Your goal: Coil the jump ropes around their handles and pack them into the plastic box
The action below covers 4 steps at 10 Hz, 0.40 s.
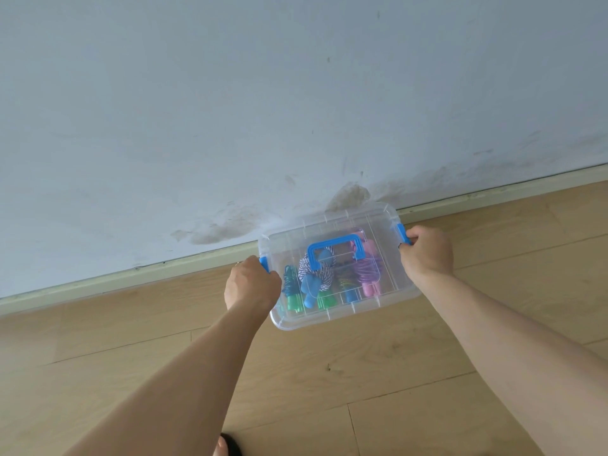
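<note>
A clear plastic box (391, 287) with its lid on and a blue carry handle (335, 249) is held near the wall, above the floor. Through the lid I see several coiled jump ropes: a green one (291, 292), a blue-handled white-and-blue one (314, 279), and a pink and purple one (370, 271). My left hand (251, 284) grips the box's left end at the blue side latch (264, 263). My right hand (427, 253) grips the right end, fingers curled over the other blue latch (403, 233).
A stained pale wall (296, 110) meets a light skirting board (131, 274) just behind the box. Wooden floor boards (329, 373) spread below. A foot in a dark sandal (227, 445) shows at the bottom edge.
</note>
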{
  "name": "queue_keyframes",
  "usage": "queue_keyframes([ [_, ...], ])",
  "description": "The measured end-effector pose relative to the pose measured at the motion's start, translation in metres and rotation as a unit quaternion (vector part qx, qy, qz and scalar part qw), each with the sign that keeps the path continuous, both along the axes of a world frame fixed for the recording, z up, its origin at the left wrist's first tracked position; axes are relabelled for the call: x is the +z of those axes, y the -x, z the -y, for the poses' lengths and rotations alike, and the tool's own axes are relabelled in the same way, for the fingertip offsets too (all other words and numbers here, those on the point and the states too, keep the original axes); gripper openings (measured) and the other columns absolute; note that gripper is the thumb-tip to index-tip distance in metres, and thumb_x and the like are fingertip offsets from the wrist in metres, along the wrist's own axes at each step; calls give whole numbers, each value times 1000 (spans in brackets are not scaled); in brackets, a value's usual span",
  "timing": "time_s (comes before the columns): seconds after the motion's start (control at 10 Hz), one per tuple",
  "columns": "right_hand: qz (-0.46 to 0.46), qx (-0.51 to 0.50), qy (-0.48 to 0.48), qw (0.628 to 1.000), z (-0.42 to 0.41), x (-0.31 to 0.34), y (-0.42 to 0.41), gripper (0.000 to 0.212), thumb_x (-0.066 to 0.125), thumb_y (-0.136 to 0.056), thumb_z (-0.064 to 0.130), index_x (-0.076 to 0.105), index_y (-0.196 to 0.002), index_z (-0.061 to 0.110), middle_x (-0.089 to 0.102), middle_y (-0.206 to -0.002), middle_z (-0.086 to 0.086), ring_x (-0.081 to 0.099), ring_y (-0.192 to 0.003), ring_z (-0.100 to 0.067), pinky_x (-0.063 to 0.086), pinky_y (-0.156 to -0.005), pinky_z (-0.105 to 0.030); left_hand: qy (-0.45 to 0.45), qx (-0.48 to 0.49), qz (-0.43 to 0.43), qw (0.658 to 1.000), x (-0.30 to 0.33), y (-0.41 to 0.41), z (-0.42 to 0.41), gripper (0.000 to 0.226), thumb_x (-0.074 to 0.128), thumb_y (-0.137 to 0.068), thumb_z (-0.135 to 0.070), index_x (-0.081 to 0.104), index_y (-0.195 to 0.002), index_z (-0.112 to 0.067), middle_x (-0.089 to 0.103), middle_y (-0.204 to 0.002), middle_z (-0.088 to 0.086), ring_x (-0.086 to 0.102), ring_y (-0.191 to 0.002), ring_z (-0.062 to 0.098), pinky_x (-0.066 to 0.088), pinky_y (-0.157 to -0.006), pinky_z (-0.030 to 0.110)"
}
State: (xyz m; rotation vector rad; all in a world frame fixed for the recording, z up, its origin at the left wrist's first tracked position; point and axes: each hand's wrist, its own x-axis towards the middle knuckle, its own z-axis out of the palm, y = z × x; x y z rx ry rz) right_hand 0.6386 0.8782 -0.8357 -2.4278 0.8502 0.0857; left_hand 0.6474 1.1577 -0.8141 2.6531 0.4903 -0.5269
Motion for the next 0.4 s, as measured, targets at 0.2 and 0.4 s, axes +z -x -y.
queue_keyframes([
  [0.2,0,-21,-57,998,4,-5,-3,32,61,-93,10,67,-124,14,66,-115,-9,65,-82,-26,53,-68,-32,6,-17,23,1000,-6,-8,-6,18,55,-91,-24,51,-79,-11,55,-79,4,46,-60,18,33,-49,28],
  [0.4,-64,12,-117,991,8,17,-4,47,57,-95,12,52,-141,19,62,-107,-3,62,-76,-21,46,-60,-28,42,-35,-7,998,-4,-18,-12,24,59,-91,-31,54,-84,-9,61,-84,7,50,-61,17,37,-50,28],
])
